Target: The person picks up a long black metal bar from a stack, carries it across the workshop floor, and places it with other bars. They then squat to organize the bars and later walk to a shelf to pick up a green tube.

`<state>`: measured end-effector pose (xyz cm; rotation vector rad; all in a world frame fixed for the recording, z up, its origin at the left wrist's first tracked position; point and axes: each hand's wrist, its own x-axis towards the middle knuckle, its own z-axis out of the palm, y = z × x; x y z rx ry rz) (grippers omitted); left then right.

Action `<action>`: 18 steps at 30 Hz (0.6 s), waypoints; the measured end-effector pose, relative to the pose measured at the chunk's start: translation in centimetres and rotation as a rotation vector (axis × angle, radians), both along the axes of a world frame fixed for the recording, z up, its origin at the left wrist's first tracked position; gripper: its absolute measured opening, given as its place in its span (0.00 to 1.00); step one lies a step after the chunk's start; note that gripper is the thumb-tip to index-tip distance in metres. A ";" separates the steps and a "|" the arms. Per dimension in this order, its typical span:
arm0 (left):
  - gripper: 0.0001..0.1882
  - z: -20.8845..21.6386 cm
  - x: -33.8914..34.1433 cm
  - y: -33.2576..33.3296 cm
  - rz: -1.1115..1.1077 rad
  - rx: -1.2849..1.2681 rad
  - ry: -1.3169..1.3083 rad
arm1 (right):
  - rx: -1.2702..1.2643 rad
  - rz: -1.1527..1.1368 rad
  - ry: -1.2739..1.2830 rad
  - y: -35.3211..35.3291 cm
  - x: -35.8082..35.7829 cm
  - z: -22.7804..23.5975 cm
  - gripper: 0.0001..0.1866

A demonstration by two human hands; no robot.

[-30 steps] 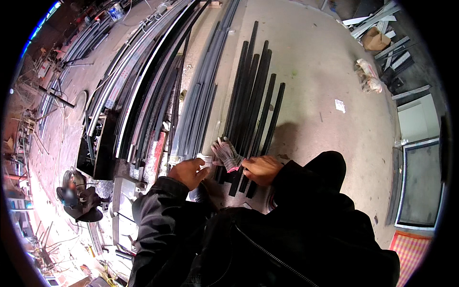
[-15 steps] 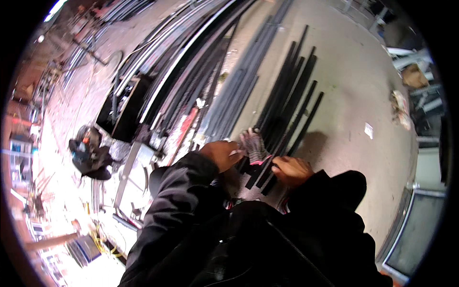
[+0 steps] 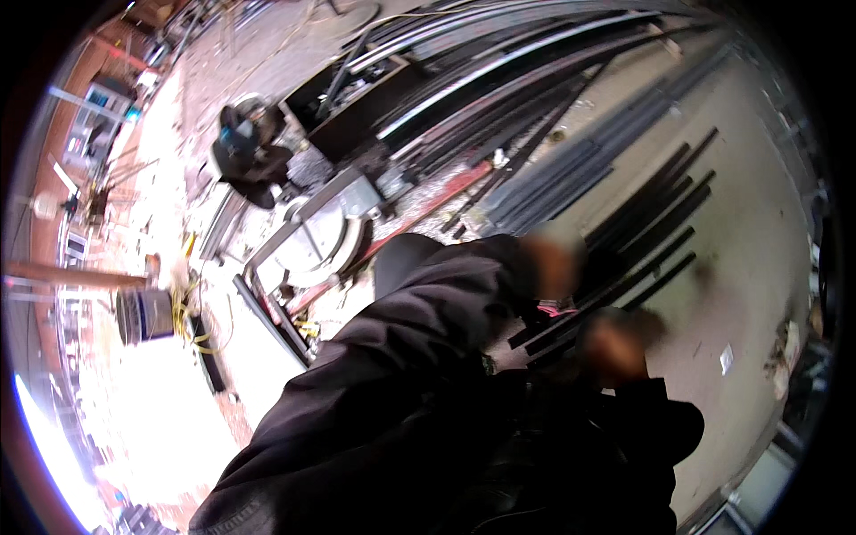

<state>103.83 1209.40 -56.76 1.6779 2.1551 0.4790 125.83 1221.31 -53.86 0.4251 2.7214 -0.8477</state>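
Note:
Both of my hands are smeared by motion. My left hand (image 3: 555, 265) hangs over the near ends of several long black bars (image 3: 669, 220) on the floor. Nearer to me and to the right, my right hand (image 3: 617, 350) is beside the bars' near ends. Whether either hand holds anything does not show. A scrap of pink edging (image 3: 556, 310) between the hands belongs to a striped knit glove, whose body is now mostly hidden behind my left hand. Black sleeves cover both my arms.
Grey bars (image 3: 571, 183) lie left of the black ones. Further left are a saw with a round metal base (image 3: 325, 239), an open box (image 3: 357, 127) of offcuts and long metal profiles. A bucket (image 3: 145, 316) stands far left. A white paper scrap (image 3: 726, 359) lies right.
The view has swung left, so the bars and hands sit further right in it. My hands have blurred, and the glove's striped part has gone from sight.

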 end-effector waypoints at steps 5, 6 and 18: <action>0.11 0.3 0.3 0.9 0.099 -0.217 -0.143 | -0.034 -0.049 0.010 -0.5 0.7 -0.9 0.20; 0.12 0.0 0.2 1.2 0.065 -0.250 -0.150 | -0.049 -0.044 -0.009 -0.5 0.5 -0.9 0.20; 0.17 -0.5 -1.5 1.4 -0.243 -0.257 -0.342 | -0.063 -0.046 -0.099 -1.0 0.1 -2.3 0.27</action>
